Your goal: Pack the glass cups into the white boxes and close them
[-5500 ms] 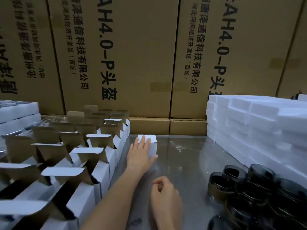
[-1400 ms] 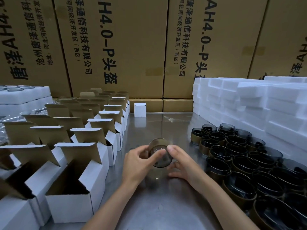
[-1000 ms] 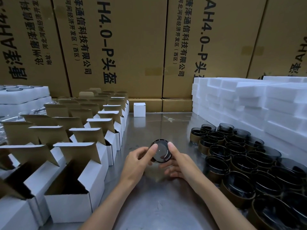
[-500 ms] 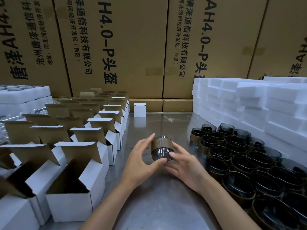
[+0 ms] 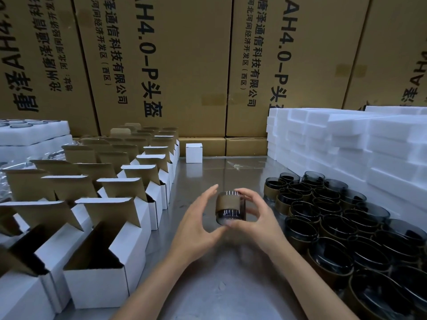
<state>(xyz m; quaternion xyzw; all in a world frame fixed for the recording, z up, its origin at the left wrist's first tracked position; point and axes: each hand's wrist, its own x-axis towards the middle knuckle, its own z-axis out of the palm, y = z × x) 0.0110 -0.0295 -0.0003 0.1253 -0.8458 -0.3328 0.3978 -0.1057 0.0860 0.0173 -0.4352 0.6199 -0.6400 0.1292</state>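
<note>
A dark glass cup with a brown paper band sits between my two hands above the steel table. My right hand curls round its right side. My left hand has its thumb under the cup's base, and its fingers stand straight along the left side. Rows of open white boxes with raised flaps fill the left. One closed white box stands at the back centre. Several more dark glass cups crowd the right.
Stacks of white foam blocks rise at the back right. Foam trays lie at the far left. Large brown cartons wall off the back. The steel table shows between the boxes and the cups.
The cup has turned in my hands from base facing me to upright on its side view, and has shifted slightly right. My left fingers have straightened away from it.
</note>
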